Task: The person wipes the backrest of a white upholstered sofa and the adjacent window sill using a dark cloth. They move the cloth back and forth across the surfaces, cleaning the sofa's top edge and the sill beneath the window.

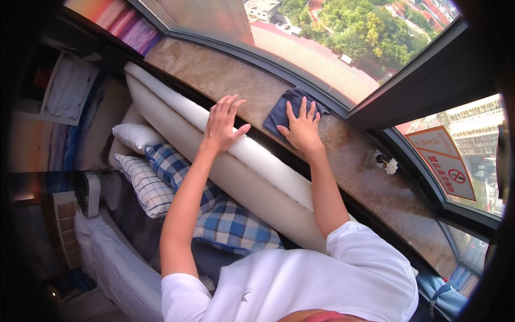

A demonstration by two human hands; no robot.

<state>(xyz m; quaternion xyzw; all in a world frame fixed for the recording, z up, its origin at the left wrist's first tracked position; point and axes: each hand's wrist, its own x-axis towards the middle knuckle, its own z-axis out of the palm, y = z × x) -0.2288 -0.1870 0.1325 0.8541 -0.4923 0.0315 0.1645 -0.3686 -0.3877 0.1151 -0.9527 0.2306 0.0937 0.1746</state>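
Note:
My right hand (302,126) lies spread, palm down, on a folded dark grey-blue cloth (277,112). The cloth rests on the brown marble windowsill (237,86), close to the window frame. To the left, my left hand (224,124) holds nothing, its fingers apart, above the white top edge of the sofa back (185,102). Whether that hand touches the sofa back cannot be told.
Checked cushions (235,225) and a white cushion (134,137) lie on the sofa. A white flower (391,166) in a small clear vase (374,158) stands on the sill at right. Large window panes border the sill. A bed (116,261) is at lower left.

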